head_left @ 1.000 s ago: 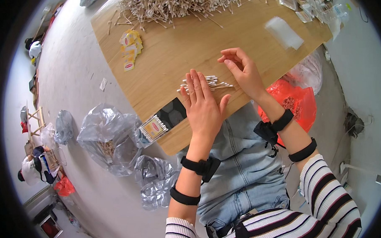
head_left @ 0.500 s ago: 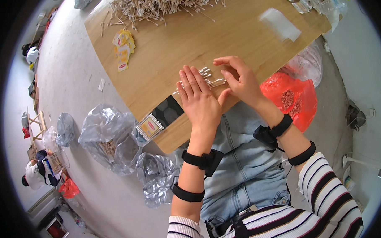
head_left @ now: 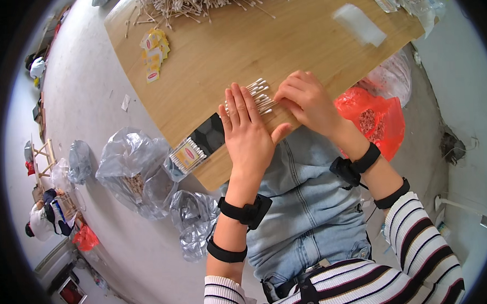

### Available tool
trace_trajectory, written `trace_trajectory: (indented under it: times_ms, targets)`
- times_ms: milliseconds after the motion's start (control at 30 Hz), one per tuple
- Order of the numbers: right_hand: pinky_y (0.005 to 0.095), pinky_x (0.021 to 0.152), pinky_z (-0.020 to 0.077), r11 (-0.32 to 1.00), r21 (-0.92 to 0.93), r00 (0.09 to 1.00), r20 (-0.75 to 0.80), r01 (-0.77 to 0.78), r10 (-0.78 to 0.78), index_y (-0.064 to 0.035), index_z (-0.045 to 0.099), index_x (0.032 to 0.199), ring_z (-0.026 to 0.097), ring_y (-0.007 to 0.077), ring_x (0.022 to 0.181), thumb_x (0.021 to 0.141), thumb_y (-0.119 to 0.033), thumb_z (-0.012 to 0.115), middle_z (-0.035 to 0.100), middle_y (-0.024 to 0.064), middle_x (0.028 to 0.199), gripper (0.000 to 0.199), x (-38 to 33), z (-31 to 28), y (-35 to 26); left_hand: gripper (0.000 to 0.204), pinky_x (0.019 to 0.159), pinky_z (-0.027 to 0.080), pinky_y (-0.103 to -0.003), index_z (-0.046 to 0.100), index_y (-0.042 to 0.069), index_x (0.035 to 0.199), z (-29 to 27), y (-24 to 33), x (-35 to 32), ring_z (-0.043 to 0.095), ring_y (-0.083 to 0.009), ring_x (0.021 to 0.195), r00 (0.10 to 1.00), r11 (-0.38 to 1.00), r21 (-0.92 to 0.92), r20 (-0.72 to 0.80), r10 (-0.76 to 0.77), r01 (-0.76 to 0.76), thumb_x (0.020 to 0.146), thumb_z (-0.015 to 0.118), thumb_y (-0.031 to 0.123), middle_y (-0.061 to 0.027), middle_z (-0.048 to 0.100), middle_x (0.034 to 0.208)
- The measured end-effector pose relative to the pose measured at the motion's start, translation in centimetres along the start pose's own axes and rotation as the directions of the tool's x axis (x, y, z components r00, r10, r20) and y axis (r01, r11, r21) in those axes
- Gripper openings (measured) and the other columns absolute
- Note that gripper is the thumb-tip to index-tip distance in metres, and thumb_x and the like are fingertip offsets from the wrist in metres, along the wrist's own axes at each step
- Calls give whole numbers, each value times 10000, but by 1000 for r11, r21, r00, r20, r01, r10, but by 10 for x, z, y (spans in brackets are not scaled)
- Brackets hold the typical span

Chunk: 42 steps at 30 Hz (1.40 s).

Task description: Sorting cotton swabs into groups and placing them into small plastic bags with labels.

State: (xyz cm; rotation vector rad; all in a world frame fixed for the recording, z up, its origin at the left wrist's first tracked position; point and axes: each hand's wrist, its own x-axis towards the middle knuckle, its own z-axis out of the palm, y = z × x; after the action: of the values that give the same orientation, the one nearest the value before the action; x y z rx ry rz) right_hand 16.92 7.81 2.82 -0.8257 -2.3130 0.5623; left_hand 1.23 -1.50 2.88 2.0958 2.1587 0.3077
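Several white-tipped cotton swabs (head_left: 263,101) lie in a small layer on the wooden table (head_left: 224,51). My left hand (head_left: 246,128) rests flat across them, fingers stretched out and thumb apart; it covers their left part. At their right ends, my right hand (head_left: 304,99) is closed in a pinch. Its fingertips meet at a swab's tip, though the fingers partly hide what is between them. Left of my left hand, a dark patterned pad (head_left: 208,134) lies at the table edge. Beside it is a clear pack of cotton swabs (head_left: 188,155) with a yellow label.
A big heap of cotton swabs (head_left: 206,2) covers the far edge. Yellow-and-white cards (head_left: 155,54) lie at left, a white translucent sheet (head_left: 358,24) at right. Clear plastic packaging (head_left: 410,4) fills the far right corner. Red (head_left: 374,120) and grey (head_left: 131,172) bags stand beside the table.
My right hand has closed from a loose, parted curl into a pinch at the swabs' right ends. My left hand stays flat on them, and the whole view has shifted slightly.
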Motion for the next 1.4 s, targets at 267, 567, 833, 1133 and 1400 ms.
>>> trace_trajectory:
  times_ms: [267, 567, 833, 1133, 1400]
  targets:
    - [384, 836, 432, 983, -178, 999, 34, 37, -32, -70, 608, 865, 564, 258, 950, 794, -30, 674, 616, 47, 901, 105, -5, -35, 29, 1127, 1197, 98, -489, 168, -120, 1491, 3, 1, 2, 121, -372, 1492, 1000, 1000, -26, -22, -16, 15, 829, 501, 729, -279, 164, 1579]
    - [391, 877, 431, 978, -183, 989, 130, 96, -72, -73, 611, 871, 565, 254, 955, 752, -64, 670, 597, 47, 914, 134, -16, -31, 9, 1244, 1201, 113, -493, 190, -129, 1481, -9, -6, 16, 154, -367, 1486, 997, 998, -53, -71, -29, 25, 711, 621, 748, -289, 208, 1562]
    - [363, 863, 442, 999, -38, 1000, 18, 26, -25, -90, 647, 853, 568, 234, 955, 766, -109, 709, 604, 46, 910, 109, 15, 12, -22, 1275, 1194, 109, -516, 111, -122, 1496, -38, -31, -3, 98, -377, 1495, 988, 981, -129, -30, -152, 147, 696, 716, 665, -294, 157, 1574]
    - [376, 848, 470, 925, 291, 918, -239, -243, 316, -42, 669, 927, 582, 279, 935, 819, 30, 604, 640, 86, 944, 145, 22, 1, -9, 1116, 1194, 78, -508, 173, -139, 1480, -11, 5, 18, 98, -380, 1495, 994, 998, -27, -89, -59, 56, 838, 546, 694, -299, 175, 1569]
    - [326, 901, 479, 920, 244, 918, -181, -306, 353, -14, 666, 980, 589, 235, 1033, 831, 83, 552, 614, 100, 1022, 211, 7, -12, -2, 1115, 1196, 61, -493, 198, -145, 1471, 11, 24, -2, 116, -372, 1494, 996, 996, -55, -55, -76, 73, 836, 512, 717, -301, 183, 1566]
